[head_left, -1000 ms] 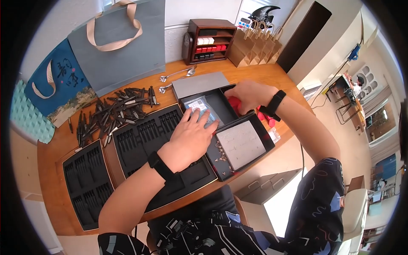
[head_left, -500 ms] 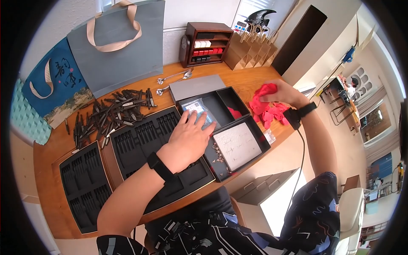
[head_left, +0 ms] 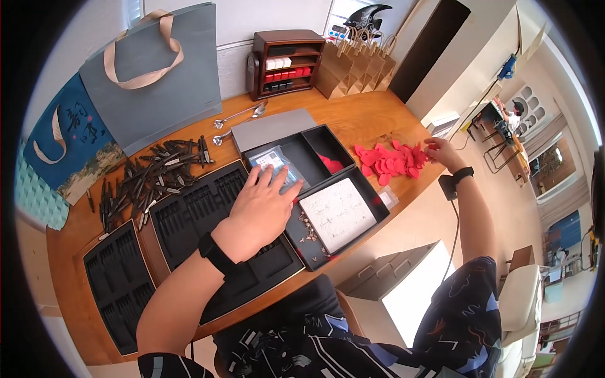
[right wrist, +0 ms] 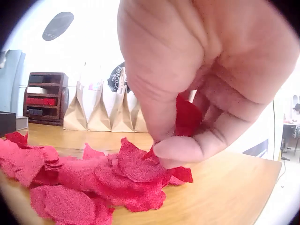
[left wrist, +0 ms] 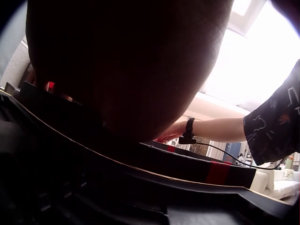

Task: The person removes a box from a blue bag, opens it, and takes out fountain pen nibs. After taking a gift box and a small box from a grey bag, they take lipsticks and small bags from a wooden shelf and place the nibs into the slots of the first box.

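Note:
My left hand (head_left: 257, 206) rests with fingers spread on a clear plastic packet (head_left: 270, 159) in one compartment of a black divided box (head_left: 343, 151). Red fabric petals (head_left: 387, 162) lie heaped on the table to the right of that box. At the heap's right end is my right hand (head_left: 445, 155), its thumb and curled fingers pinching a red petal (right wrist: 188, 117) in the right wrist view. A few red petals (head_left: 331, 165) lie in the box's right compartment. In the left wrist view my left hand (left wrist: 126, 65) is a dark shape covering most of the scene.
A black tray with a pale pad (head_left: 338, 214) and small metal bits sits in front. Black slotted trays (head_left: 120, 283) and a pile of dark utensil pieces (head_left: 151, 179) lie left. Behind stand a grey bag (head_left: 151, 82), small wooden shelf (head_left: 287, 63) and kraft bags (head_left: 356, 72).
My right hand has gone from the box's right compartment to the petal heap and on to its right end, carrying red petals out. My left hand stays on the packet. The head view has shifted slightly.

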A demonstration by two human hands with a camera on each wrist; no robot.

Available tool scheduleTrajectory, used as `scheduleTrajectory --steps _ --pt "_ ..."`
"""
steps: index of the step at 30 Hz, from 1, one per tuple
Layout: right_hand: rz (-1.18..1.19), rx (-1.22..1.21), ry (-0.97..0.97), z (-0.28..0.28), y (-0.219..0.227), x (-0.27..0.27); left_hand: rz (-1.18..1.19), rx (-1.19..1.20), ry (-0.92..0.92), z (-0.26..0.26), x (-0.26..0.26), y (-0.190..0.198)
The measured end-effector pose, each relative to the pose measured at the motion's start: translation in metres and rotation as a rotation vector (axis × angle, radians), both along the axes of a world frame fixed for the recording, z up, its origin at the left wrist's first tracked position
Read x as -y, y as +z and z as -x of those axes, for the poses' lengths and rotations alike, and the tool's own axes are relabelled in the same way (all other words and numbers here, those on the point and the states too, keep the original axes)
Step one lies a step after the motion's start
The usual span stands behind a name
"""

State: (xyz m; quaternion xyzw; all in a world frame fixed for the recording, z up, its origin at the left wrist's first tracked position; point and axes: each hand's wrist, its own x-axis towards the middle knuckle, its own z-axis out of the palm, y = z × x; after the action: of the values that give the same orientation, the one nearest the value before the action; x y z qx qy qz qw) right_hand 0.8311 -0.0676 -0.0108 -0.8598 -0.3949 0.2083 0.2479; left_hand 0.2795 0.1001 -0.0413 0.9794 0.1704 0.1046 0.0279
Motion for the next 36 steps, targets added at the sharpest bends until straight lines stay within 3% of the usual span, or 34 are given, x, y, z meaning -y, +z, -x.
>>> scheduleTrajectory --steps 4,8,10,11,13,15,17,18,20,27,29,32,36 --pt "-0.178 0.05 -0.218 -0.016 -0.023 0.002 0.001 -0.015 0.003 -0.001 0.001 0.003" --pt "-0.196 0.072 -0.316 -0.026 -0.027 0.001 0.004 -0.001 -0.002 -0.001 0.0 0.001" --pt "-0.118 0.551 -0.113 -0.053 -0.03 -0.008 0.0 0.006 -0.001 -0.001 0.0 0.001" --pt "-0.079 0.707 -0.04 0.018 0.011 -0.018 -0.002 0.012 -0.006 -0.001 -0.001 0.0" --pt "-0.257 0.522 0.136 0.087 0.04 -0.041 -0.006 0.01 -0.011 0.0 -0.002 -0.001" --pt "-0.283 0.286 0.382 0.162 0.064 -0.063 -0.013 0.011 -0.017 -0.001 -0.002 -0.001" --pt "-0.332 0.308 0.788 0.202 0.064 -0.084 -0.012 0.006 -0.018 -0.002 -0.001 -0.001" --pt "-0.339 0.309 0.79 0.217 0.062 -0.096 -0.009 0.004 -0.014 -0.001 -0.001 -0.001" --pt "-0.111 0.39 0.993 0.245 0.059 -0.118 -0.007 -0.001 -0.004 -0.001 0.0 0.0" --pt "0.116 0.444 1.205 0.258 0.034 -0.171 0.016 -0.027 0.03 -0.004 0.0 -0.005" --pt "0.346 0.228 1.054 0.265 0.037 -0.172 0.023 -0.035 0.048 -0.006 0.001 -0.006" --pt "0.46 0.204 1.026 0.266 0.036 -0.178 0.024 -0.036 0.059 -0.007 0.002 -0.005" --pt "0.425 0.158 1.054 0.256 0.035 -0.174 0.025 -0.056 0.058 -0.007 0.002 -0.001"
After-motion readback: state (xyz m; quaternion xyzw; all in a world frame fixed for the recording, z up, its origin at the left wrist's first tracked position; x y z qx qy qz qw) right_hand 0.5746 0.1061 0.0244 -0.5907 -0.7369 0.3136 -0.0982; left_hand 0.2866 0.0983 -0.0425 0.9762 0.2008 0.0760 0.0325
